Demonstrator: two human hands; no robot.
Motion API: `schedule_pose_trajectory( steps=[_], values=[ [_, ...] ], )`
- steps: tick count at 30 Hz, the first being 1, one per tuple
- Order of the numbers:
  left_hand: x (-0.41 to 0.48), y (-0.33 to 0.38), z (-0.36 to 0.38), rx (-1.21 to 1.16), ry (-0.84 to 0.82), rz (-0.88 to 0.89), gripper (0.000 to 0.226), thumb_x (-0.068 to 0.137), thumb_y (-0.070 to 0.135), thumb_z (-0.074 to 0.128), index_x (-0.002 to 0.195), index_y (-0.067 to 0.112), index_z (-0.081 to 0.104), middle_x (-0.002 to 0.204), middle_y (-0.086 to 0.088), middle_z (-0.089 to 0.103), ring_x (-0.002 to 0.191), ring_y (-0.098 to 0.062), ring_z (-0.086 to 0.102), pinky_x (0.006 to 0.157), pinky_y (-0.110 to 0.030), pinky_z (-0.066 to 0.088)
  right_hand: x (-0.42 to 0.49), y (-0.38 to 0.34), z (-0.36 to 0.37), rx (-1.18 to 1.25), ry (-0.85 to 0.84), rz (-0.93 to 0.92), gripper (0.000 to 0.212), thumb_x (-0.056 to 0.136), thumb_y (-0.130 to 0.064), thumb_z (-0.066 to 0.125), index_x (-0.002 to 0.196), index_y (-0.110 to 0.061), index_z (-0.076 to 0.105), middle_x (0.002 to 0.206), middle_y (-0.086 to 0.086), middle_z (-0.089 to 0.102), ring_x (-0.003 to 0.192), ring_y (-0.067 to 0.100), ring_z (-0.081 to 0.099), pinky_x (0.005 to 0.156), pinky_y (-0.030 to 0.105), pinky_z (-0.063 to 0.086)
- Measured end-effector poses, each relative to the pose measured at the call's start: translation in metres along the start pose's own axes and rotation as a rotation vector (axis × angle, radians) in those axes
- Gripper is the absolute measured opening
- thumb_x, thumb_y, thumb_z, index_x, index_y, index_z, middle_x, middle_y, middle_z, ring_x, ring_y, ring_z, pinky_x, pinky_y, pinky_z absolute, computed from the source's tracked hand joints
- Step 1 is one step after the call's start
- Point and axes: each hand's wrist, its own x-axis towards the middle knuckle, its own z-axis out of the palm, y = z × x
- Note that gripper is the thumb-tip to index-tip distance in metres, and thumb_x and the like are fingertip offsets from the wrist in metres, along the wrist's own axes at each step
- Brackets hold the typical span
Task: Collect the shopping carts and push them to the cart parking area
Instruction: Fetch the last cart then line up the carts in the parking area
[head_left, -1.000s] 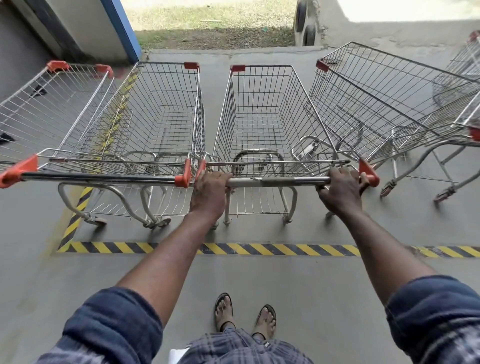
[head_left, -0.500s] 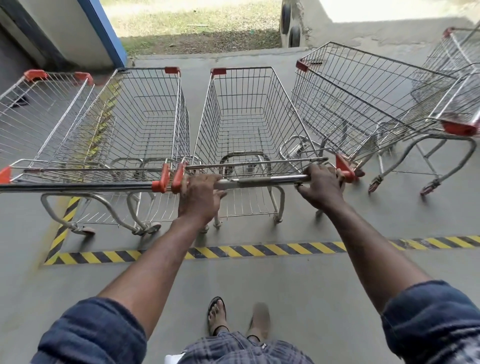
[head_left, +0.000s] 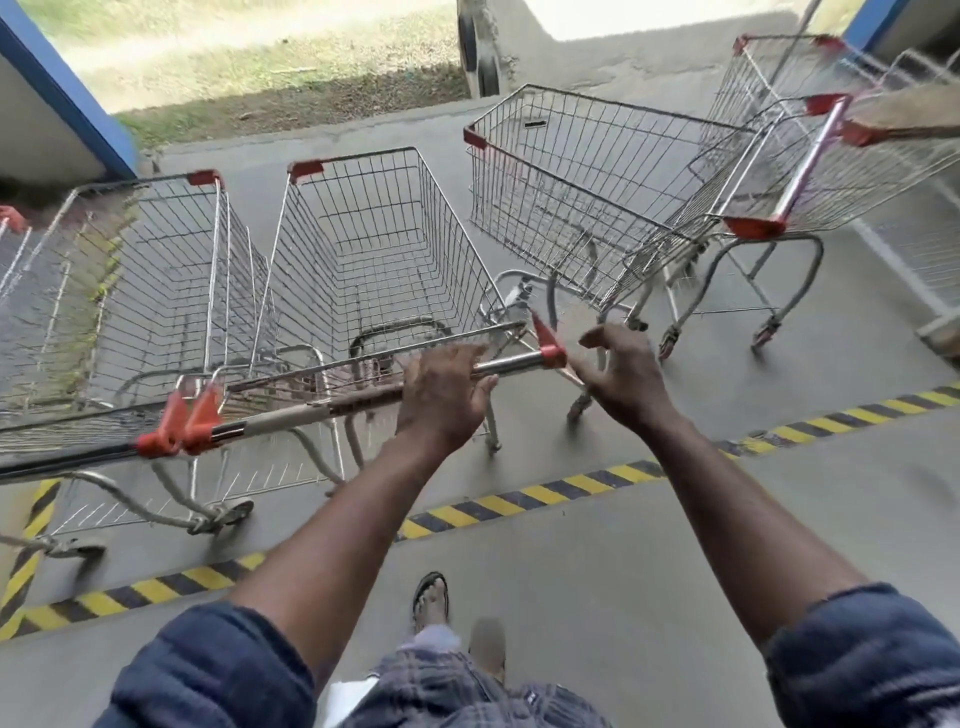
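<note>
Left hand (head_left: 447, 395) is curling its fingers over the handle (head_left: 291, 415) of the middle cart (head_left: 374, 249), standing just past the striped floor line (head_left: 519, 499) beside a second cart (head_left: 156, 270) on its left, while the right hand (head_left: 623, 374) is hovering with fingers spread just right of the handle.

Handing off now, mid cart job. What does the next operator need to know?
Left hand grips the handle of the middle cart. Right hand is open, off the bar, beside its red end.
Done: middle cart stands past the striped line, beside the left cart, handle ends together.
Left: skewed cart on the right, and the far cart behind it, probably need lining up with the row.
</note>
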Motion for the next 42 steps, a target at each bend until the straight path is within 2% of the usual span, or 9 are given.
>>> schedule_pose_trajectory(
  steps=[5,9,14,18,27,30,32,38,42],
  values=[
    [0.046,0.061,0.025,-0.091,-0.041,0.103,0.045,0.091,0.040,0.065,0.132,0.025,0.058,0.123,-0.003,0.064,0.116,-0.025,0.055,0.103,-0.047,0.042,0.001,0.055,-0.033,-0.028,0.018,0.125,0.025,0.082,-0.023,0.076,0.103,-0.014,0.066,0.101,0.003,0.068,0.100,0.023,0.060,0.088,0.028,0.039],
    [0.090,0.110,0.049,-0.100,-0.090,0.175,0.048,0.091,0.039,0.065,0.136,0.025,0.056,0.129,-0.004,0.061,0.120,-0.025,0.054,0.104,-0.041,0.041,0.015,0.088,-0.058,-0.062,0.029,0.169,0.024,0.084,-0.023,0.075,0.104,-0.012,0.067,0.102,0.003,0.066,0.099,0.021,0.056,0.085,0.024,0.035],
    [0.167,0.182,0.089,-0.211,-0.208,0.209,0.054,0.092,0.041,0.064,0.140,0.021,0.050,0.135,-0.010,0.056,0.127,-0.028,0.047,0.107,-0.042,0.040,0.076,0.131,-0.107,-0.151,0.096,0.139,0.018,0.082,-0.022,0.073,0.097,-0.015,0.068,0.098,0.004,0.068,0.096,0.027,0.059,0.088,0.032,0.042],
    [0.227,0.237,0.124,-0.326,-0.266,0.186,0.055,0.092,0.040,0.063,0.139,0.016,0.049,0.133,-0.011,0.056,0.126,-0.028,0.047,0.104,-0.040,0.040,0.135,0.176,-0.153,-0.242,0.110,0.158,0.031,0.081,-0.031,0.066,0.107,-0.013,0.065,0.105,0.010,0.065,0.103,0.032,0.057,0.093,0.043,0.047],
    [0.318,0.350,0.199,-0.282,-0.346,0.268,0.045,0.093,0.029,0.063,0.133,0.014,0.051,0.136,-0.011,0.050,0.127,-0.030,0.045,0.107,-0.046,0.040,0.202,0.279,-0.206,-0.400,-0.107,0.232,0.049,0.085,-0.024,0.068,0.132,-0.018,0.054,0.131,0.010,0.056,0.124,0.032,0.046,0.105,0.043,0.038],
    [0.332,0.381,0.220,-0.185,-0.384,0.207,0.052,0.092,0.026,0.063,0.138,0.013,0.042,0.145,-0.014,0.040,0.134,-0.032,0.036,0.102,-0.055,0.043,0.223,0.304,-0.218,-0.461,-0.182,0.206,0.054,0.085,-0.015,0.065,0.137,-0.020,0.051,0.136,0.008,0.053,0.127,0.031,0.044,0.105,0.044,0.039],
    [0.337,0.394,0.233,-0.150,-0.409,0.145,0.058,0.094,0.030,0.062,0.142,0.009,0.037,0.142,-0.016,0.044,0.131,-0.033,0.039,0.099,-0.053,0.046,0.241,0.319,-0.227,-0.489,-0.201,0.167,0.053,0.084,-0.014,0.065,0.136,-0.018,0.052,0.137,0.009,0.053,0.127,0.032,0.045,0.105,0.043,0.038],
    [0.338,0.402,0.240,-0.168,-0.294,0.027,0.044,0.098,0.032,0.052,0.139,0.018,0.043,0.124,-0.016,0.055,0.115,-0.035,0.053,0.088,-0.049,0.050,0.302,0.363,-0.250,-0.508,-0.256,0.101,0.054,0.084,-0.023,0.068,0.135,-0.016,0.052,0.146,0.010,0.046,0.135,0.031,0.040,0.110,0.044,0.036],
    [0.330,0.388,0.236,-0.108,-0.293,-0.009,0.039,0.096,0.034,0.051,0.133,0.028,0.043,0.124,-0.007,0.058,0.119,-0.032,0.050,0.092,-0.051,0.048,0.349,0.376,-0.264,-0.570,-0.280,-0.029,0.052,0.084,-0.025,0.069,0.132,-0.016,0.051,0.139,0.012,0.051,0.130,0.033,0.046,0.106,0.046,0.039]
  ],
)
